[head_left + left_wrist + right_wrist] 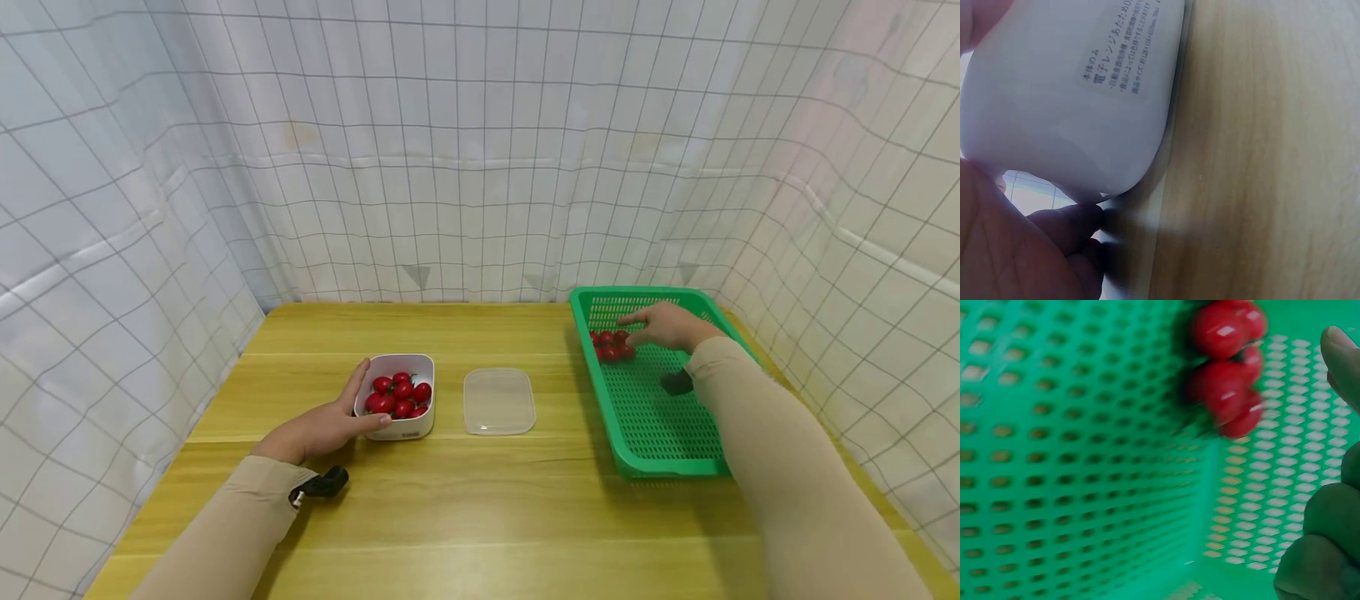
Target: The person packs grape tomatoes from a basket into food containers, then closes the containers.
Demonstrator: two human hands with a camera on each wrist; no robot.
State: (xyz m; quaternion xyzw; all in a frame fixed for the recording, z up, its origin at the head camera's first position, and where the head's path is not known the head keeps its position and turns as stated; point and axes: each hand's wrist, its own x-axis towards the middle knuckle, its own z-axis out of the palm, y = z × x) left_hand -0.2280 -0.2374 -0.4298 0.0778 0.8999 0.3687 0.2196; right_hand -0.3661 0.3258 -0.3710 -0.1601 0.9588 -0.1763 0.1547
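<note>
A white square container with several cherry tomatoes in it stands on the left half of the table. My left hand holds it from the left, thumb along the near rim and fingers around the far left side. Close up in the left wrist view, printed text marks the container's wall. My right hand reaches over the green basket, near several cherry tomatoes at its left side. Between the thumb and fingers in the right wrist view nothing is held; the tomatoes are apart from them.
A clear, flat plastic lid lies on the wooden table between container and basket. White sheeting with a grid pattern hangs behind the table and along both sides. The basket's raised rim surrounds my right hand's area.
</note>
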